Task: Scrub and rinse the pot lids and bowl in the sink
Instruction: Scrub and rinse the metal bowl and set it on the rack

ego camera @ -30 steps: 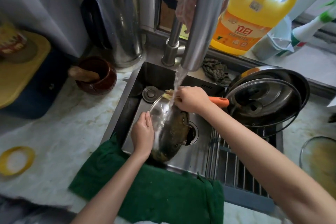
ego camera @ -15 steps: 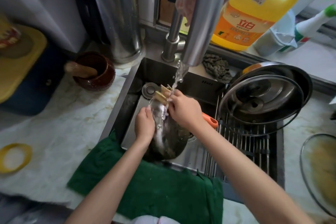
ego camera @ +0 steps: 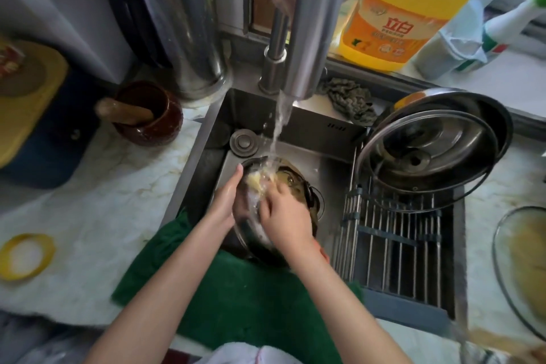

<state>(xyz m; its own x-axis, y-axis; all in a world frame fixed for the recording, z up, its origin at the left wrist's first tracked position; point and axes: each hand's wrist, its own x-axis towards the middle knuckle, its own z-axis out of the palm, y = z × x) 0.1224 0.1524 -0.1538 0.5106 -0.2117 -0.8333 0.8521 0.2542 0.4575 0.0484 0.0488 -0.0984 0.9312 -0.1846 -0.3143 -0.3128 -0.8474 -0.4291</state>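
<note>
A pale, veined marble worktop (ego camera: 97,204) is spread across the frame, with the steel sink (ego camera: 313,130) sunk into its centre. A green towel (ego camera: 236,298) is draped over the sink's near edge, under both forearms. The upper centre is blocked by the thick brushed-steel faucet (ego camera: 310,23), and water is being poured from it. A yellow detergent jug (ego camera: 413,9) is stood at upper right; below it, two round steel lids (ego camera: 428,151) are stacked on a wire rack (ego camera: 399,245). At centre, in the sink, the pot lid (ego camera: 295,183) is held tilted under the stream. It is steadied by the left hand (ego camera: 226,204), fingers straight and pressed together along its left rim; the thumb cannot be seen. The brush (ego camera: 257,182) is gripped by the curled fingers of the right hand (ego camera: 286,216), yellow bristles pushed onto the lid's face. Half a second ago the bristles were at the top rim and the orange handle was in plain view; now it is nearly covered by the wrist.
</note>
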